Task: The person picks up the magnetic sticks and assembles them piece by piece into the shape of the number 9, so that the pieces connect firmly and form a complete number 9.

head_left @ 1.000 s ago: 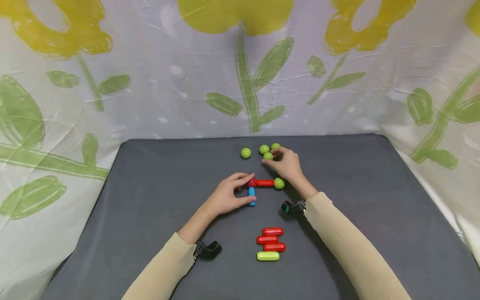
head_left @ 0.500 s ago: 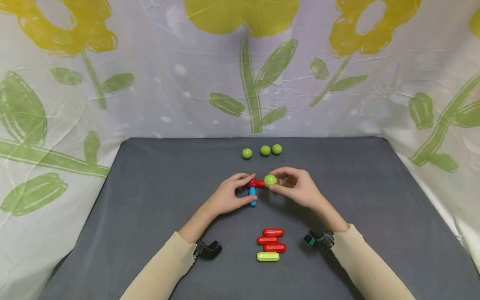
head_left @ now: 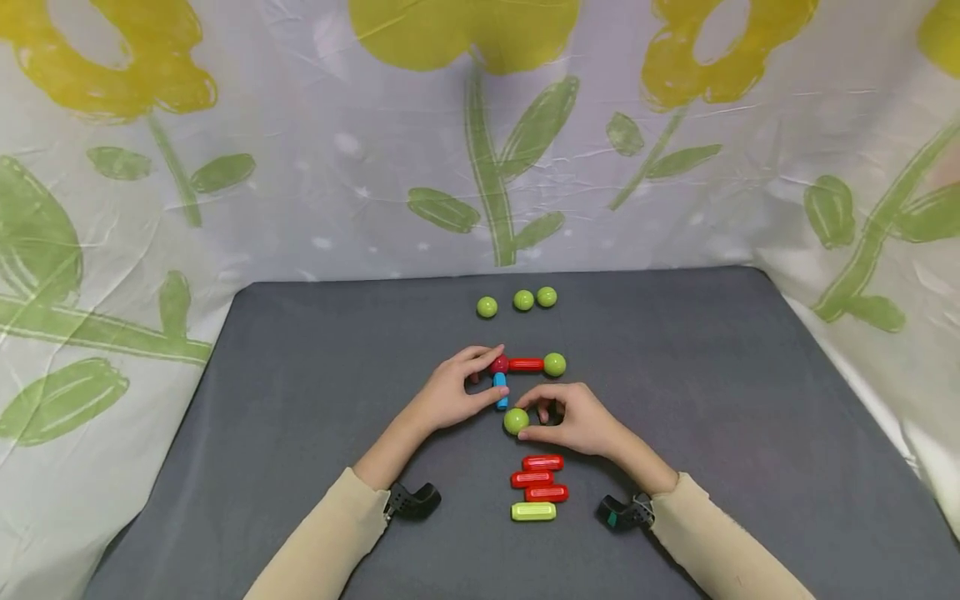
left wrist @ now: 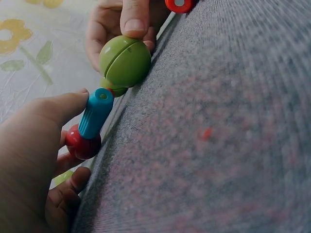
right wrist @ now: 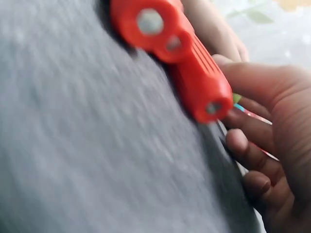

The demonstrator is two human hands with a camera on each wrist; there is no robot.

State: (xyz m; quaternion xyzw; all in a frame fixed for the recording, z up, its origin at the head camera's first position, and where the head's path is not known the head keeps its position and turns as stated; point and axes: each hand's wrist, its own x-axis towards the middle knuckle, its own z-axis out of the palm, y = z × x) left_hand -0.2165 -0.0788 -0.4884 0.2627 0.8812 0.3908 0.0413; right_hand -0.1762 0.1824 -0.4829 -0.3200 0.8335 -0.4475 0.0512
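Where right hand (head_left: pixel 576 420) pinches, green ball (head_left: pixel 514 422), glossy

Green ball (head_left: pixel 516 421); blue rod (left wrist: pixel 96 115); perhaps crimson ball (left wrist: pixel 82 145).

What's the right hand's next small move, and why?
Probably ease the green ball in the right hand onto the free end of the blue rod: the ball is close to it, and the left hand holds the rod and red ball.
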